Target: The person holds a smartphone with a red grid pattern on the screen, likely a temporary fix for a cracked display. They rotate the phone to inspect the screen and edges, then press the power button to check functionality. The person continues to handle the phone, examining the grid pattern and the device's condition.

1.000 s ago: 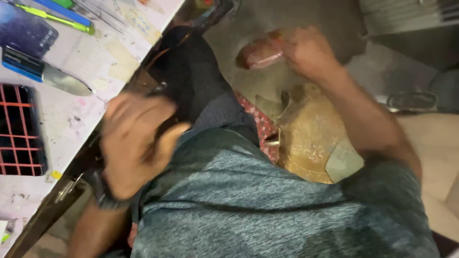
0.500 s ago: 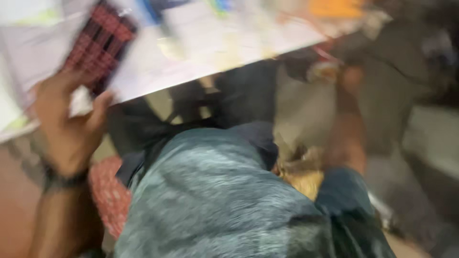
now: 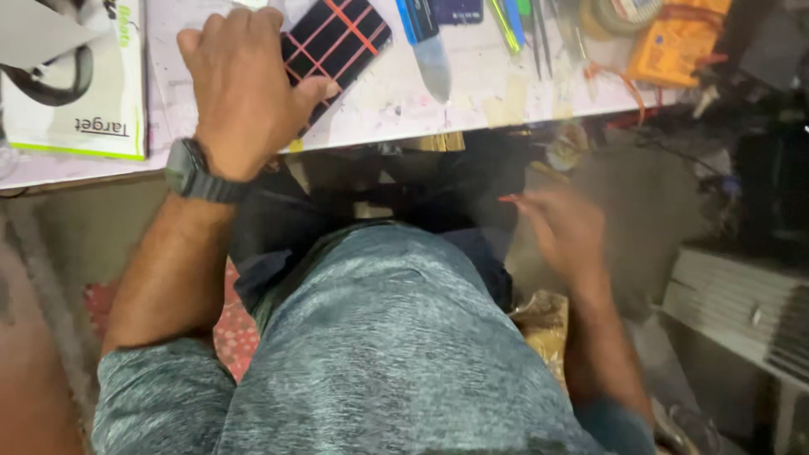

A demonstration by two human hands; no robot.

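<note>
One left hand [image 3: 240, 88] lies spread on the dark grid panel [image 3: 337, 42]; right hand [image 3: 565, 232] blurred, grip unclear.

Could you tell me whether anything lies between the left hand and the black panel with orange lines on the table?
Nothing visible does. The left hand already rests on the near end of the black panel on the table. The blurred right hand is below the table edge.

The right hand [image 3: 560, 232] is blurred, so whether it holds anything cannot be told. The left hand [image 3: 244, 88] covers part of the dark grid panel [image 3: 337, 38]. The top edge cuts off the blue-handled tool [image 3: 425, 38].
</note>
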